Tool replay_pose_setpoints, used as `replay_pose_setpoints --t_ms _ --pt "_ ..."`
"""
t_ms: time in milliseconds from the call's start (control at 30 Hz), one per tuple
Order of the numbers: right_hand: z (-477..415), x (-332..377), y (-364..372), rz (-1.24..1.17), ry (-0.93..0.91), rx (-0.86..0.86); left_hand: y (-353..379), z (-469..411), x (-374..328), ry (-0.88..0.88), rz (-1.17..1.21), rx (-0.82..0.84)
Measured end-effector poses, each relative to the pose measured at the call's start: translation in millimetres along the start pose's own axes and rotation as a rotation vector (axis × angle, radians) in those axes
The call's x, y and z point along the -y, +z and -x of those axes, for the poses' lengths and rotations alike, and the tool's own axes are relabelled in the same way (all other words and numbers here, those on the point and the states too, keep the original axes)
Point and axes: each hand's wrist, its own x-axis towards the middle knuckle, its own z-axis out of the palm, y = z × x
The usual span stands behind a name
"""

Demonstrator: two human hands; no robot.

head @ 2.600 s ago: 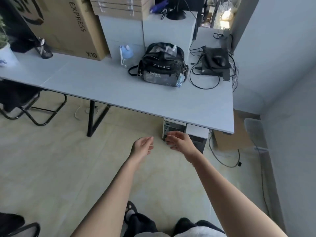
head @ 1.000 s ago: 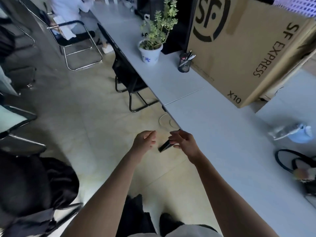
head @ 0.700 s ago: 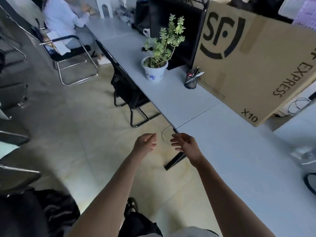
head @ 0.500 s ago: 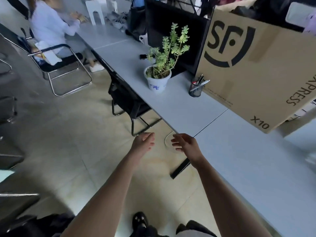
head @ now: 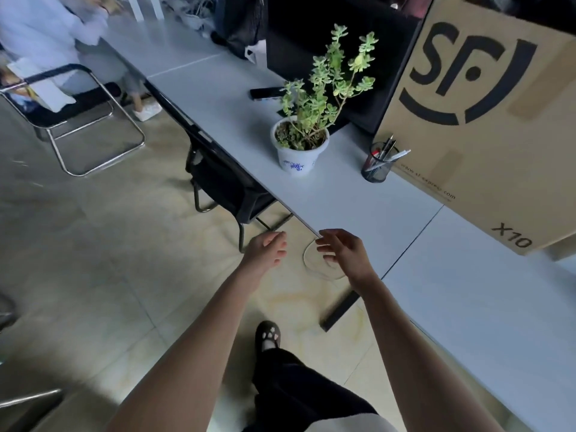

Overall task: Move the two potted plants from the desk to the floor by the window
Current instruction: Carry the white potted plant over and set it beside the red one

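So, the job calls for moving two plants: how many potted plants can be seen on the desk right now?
1. A green leafy plant in a white pot with blue markings stands on the grey desk, left of the black mesh pen cup. A second may be out of frame.

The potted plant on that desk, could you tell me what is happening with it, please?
A person is reaching toward the potted plant, which stands untouched on the desk beside a pen cup and a cardboard box. The left hand and right hand are both open and empty.
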Motion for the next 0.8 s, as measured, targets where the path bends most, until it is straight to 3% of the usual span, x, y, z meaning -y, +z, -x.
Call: replay_pose_setpoints --t_ms 433,800 --pt "-155 43 44 -0.087 0.024 -0.083 -42 -163 -76 0.016 -0.103 0.054" --pt "-207 58 53 -0.052 0.065 -0.174 -47 -239 -95 -0.027 -0.114 0.1"
